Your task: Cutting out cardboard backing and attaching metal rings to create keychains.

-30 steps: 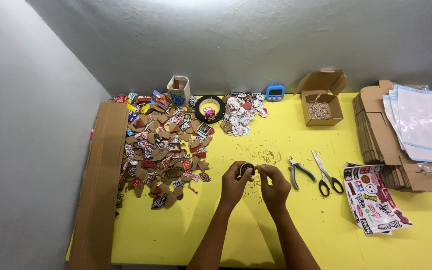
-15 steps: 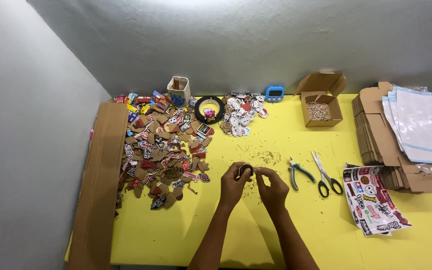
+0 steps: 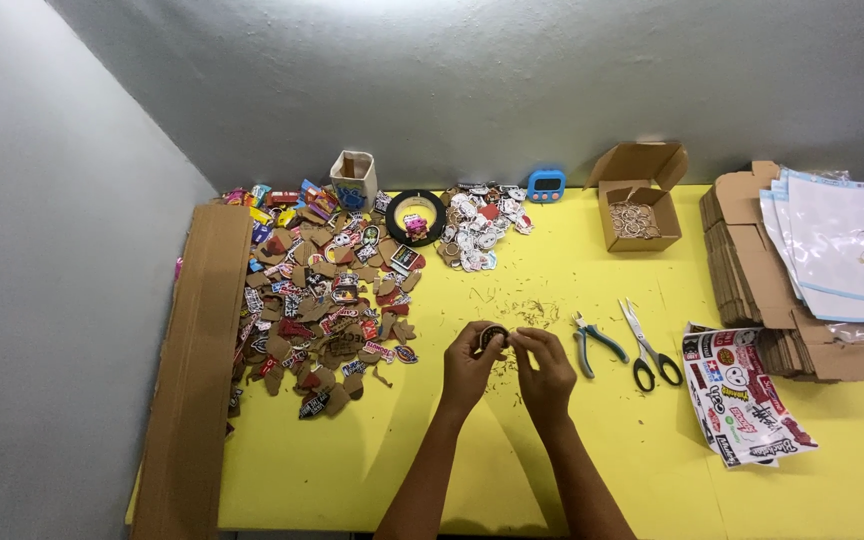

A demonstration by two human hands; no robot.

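Over the yellow bench (image 3: 652,470), my left hand (image 3: 469,362) and right hand (image 3: 544,368) clamp their grip on a small round badge (image 3: 493,336), beside pliers (image 3: 592,343).

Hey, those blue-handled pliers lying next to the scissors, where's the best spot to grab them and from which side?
Probably the blue handles of the pliers, taken from above with the right hand, which is nearest. They lie flat on the yellow table, handles splayed toward the person, metal nose pointing away; the scissors lie close on the right, so come straight down.
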